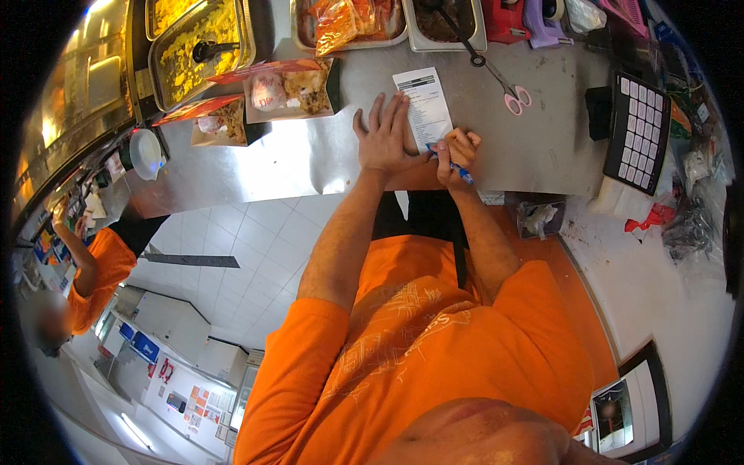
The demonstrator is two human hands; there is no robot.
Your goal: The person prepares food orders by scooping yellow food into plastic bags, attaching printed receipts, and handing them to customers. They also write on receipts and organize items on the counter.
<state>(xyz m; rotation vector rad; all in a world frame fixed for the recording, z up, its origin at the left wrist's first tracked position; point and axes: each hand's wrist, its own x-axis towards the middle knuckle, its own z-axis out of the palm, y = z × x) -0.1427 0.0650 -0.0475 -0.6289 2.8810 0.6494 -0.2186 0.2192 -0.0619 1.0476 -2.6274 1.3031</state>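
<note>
A printed paper slip point(429, 107) lies on the stainless-steel counter point(540, 145) in front of me. My left hand point(383, 133) is laid flat, fingers spread, over the slip's left edge and the metal beside it. In my right hand point(458, 154) is a blue pen point(463, 173), its tip at the lower end of the slip. To the left, an open-topped cardboard box point(290, 90) holds a paper-wrapped item and browned fried food. A second such box point(221, 125) stands next to it with similar contents. Pink-handled scissors point(516, 100) rest to the right of the slip.
Metal trays hold yellow food point(197, 64) with a black-handled utensil, packets point(349, 23) and dark food point(430, 29). Tape dispensers point(543, 23) stand at the back right. A panel of labelled keys point(638, 133) is at the right. Another person point(104, 261) works at far left.
</note>
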